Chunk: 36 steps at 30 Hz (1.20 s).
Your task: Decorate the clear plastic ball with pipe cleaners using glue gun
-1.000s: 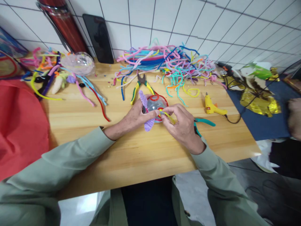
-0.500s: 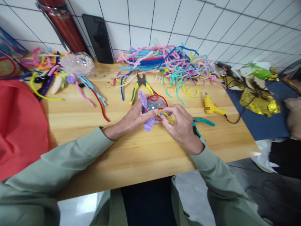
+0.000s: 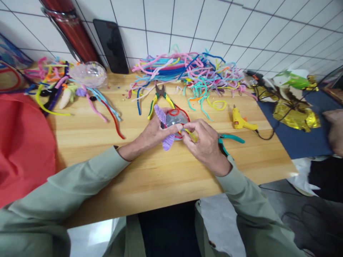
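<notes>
Between my hands is a clear plastic ball [image 3: 175, 120] with red pipe-cleaner rings on it and purple pipe-cleaner ears or wings [image 3: 168, 142] on its left side. My left hand [image 3: 155, 131] is closed round the ball from the left, thumb across its front. My right hand [image 3: 202, 139] pinches a yellow pipe cleaner [image 3: 192, 135] against the ball's right side; the fingertips partly hide where it meets the ball. Just beyond the ball lie yellow-green cutting pliers [image 3: 161, 93], handles toward me. Teal-handled pliers [image 3: 232, 138] rest beside my right wrist.
A heap of coloured pipe cleaners [image 3: 184, 67] lies along the tiled wall. A yellow glue gun [image 3: 240, 120] with a cord is at the right. A phone [image 3: 112, 46] leans by a red flask [image 3: 71, 32]. Red cloth [image 3: 24, 150] covers the left; another person's hand [image 3: 333, 130] shows far right.
The view shifts slightly. The purple parts tilt a little to the left, and my right fingers stay pinched at the ball's right side with the yellow pipe cleaner.
</notes>
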Motion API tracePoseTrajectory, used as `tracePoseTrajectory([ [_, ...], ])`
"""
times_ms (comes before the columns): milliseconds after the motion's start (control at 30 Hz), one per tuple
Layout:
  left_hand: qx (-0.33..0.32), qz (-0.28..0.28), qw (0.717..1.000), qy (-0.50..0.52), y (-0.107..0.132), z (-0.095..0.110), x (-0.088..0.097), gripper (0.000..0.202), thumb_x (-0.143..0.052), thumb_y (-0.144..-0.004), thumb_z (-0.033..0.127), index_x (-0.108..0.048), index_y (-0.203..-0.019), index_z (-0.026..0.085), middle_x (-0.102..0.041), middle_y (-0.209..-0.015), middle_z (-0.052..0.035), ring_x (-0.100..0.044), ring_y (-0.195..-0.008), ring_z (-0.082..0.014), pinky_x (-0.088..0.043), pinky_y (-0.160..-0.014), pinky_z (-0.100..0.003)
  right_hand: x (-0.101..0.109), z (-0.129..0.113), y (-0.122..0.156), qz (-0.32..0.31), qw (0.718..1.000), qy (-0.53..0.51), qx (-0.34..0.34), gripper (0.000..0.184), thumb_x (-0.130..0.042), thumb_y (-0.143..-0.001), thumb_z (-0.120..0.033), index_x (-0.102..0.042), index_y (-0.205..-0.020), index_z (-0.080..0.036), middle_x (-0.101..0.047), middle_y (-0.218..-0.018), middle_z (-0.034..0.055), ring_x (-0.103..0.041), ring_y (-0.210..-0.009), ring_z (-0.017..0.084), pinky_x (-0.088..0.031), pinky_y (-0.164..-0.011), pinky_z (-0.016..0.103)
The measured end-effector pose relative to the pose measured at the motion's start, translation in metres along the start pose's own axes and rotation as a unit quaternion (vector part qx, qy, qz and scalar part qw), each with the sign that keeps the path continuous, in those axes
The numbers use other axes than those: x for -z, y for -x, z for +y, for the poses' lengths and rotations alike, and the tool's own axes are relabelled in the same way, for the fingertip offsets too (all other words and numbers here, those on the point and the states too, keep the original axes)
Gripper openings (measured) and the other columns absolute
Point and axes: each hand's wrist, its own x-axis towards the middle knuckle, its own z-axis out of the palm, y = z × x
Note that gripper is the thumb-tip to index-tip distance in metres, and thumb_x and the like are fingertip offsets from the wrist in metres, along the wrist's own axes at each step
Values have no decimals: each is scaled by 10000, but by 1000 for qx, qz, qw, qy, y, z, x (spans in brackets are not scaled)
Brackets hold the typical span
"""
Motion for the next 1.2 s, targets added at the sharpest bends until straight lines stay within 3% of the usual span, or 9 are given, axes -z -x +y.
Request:
tracePoseTrajectory([
  [167, 12, -24, 1000, 0, 4, 3, 5, 647, -772, -1058, 671, -596, -1499, 230, -744, -1433, -147, -693, -1406, -347, -569, -1229, -557, 0, 0, 0, -4, 1000, 1, -6, 106, -690, -1069, -182, -711, -1090, -283, -788, -921, 22, -748, -850, 233, -577, -756, 388],
  [467, 2, 0, 1000, -22, -2, 4, -1, 667, -827, -976, 652, -602, -1408, 195, -752, -1404, -159, -745, -1272, -343, -603, -1171, -562, 0, -1, -1, 3, 1000, -7, 7, 122, -702, -1068, -156, -688, -1097, -274, -788, -929, 24, -747, -856, 230, -552, -741, 376],
  [700, -3, 0, 999, -33, 1, 6, 1, 658, -744, -1025, 659, -605, -1465, 190, -747, -1439, -170, -719, -1356, -369, -575, -1211, -575, 1, -1, -1, 1, 1000, 2, 10, 103, -694, -1078, -168, -691, -1099, -269, -786, -920, 19, -743, -844, 226, -555, -743, 374],
  [967, -21, 15, 999, -34, -6, -5, -3, 625, -852, -940, 598, -629, -1367, 200, -787, -1308, -130, -769, -1166, -307, -649, -1053, -481, 0, -1, -1, 1, 1000, 8, 12, 132, -677, -1063, -151, -688, -1106, -275, -788, -920, 16, -743, -840, 224, -556, -742, 377],
  [1200, -12, -9, 1000, -2, 1, -1, 3, 602, -715, -1076, 656, -612, -1476, 218, -738, -1473, -156, -714, -1375, -349, -579, -1216, -554, -1, -1, 0, 5, 1000, 1, 11, 109, -698, -1079, -171, -685, -1093, -278, -793, -933, 17, -747, -850, 221, -563, -755, 371],
])
